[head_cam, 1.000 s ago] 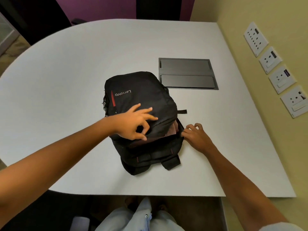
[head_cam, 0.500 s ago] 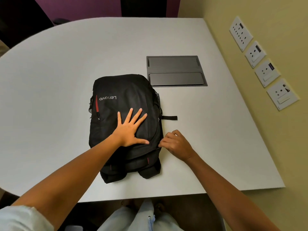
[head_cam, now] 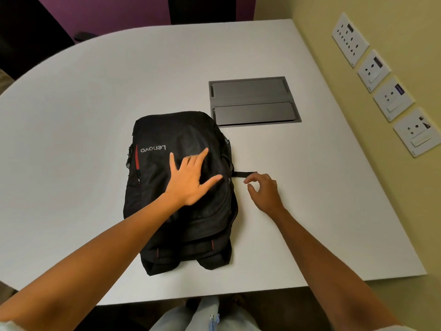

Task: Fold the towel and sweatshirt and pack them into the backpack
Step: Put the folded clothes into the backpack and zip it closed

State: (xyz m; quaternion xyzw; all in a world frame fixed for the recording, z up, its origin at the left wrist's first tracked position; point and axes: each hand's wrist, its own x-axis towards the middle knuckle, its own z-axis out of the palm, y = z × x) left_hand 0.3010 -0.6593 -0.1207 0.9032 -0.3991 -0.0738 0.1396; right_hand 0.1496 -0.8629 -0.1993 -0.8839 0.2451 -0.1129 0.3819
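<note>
Nearest the camera, at the bottom edge, pale trousers (head_cam: 210, 316) show below the near rim of the white counter (head_cam: 71, 139), and two bare forearms reach forward over it. On the counter lies the black backpack (head_cam: 167, 132), front face up, its shoulder straps at the near end and its white lettering and red zip stripe toward the far left. Flat on the backpack's front rests the left hand (head_cam: 191, 180), fingers straight and spread, holding nothing. Just right of the backpack the right hand (head_cam: 265, 189) hovers with fingers loosely curled and empty, its fingertips near a short black strap (head_cam: 243, 174) that sticks out from the backpack's side. Farther back, a grey recessed panel (head_cam: 254, 101) sits in the counter, and white sockets (head_cam: 381, 82) line the yellow wall.
</note>
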